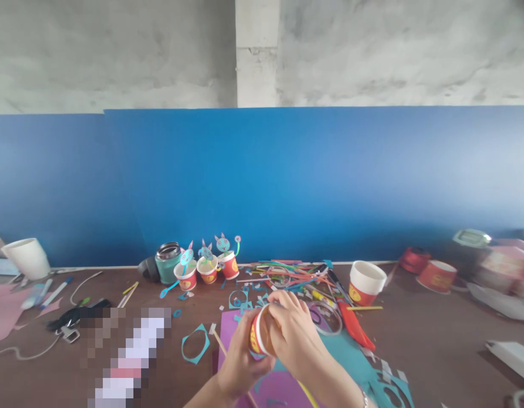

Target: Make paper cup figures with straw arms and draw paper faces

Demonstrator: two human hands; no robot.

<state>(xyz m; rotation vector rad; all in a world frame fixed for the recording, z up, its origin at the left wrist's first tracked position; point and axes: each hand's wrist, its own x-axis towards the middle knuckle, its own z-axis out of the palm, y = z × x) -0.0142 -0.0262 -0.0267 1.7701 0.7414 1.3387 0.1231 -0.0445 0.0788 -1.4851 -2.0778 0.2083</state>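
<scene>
My left hand [240, 360] is wrapped round a red and yellow paper cup [256, 339], tilted so that its white-rimmed mouth faces right. The fingers of my right hand [293, 328] are bent over the cup's rim, with the thumb side at its mouth; what lies inside is mostly hidden. Under both hands are purple paper [228, 323] and teal paper [346, 354] with cut-out holes. A thin wooden stick [221, 343] lies beside my left wrist. Three decorated paper cups [208, 272] with teal paper animal heads stand behind my hands.
Colourful pipe cleaners [291, 273] and paper scraps are heaped at the back. Right of my hands lie red-handled scissors [356, 326] and stacked paper cups [367, 281]. A teal thermos [167, 262] stands back left, near a black strap [81, 313]. A blue partition [287, 181] borders the table.
</scene>
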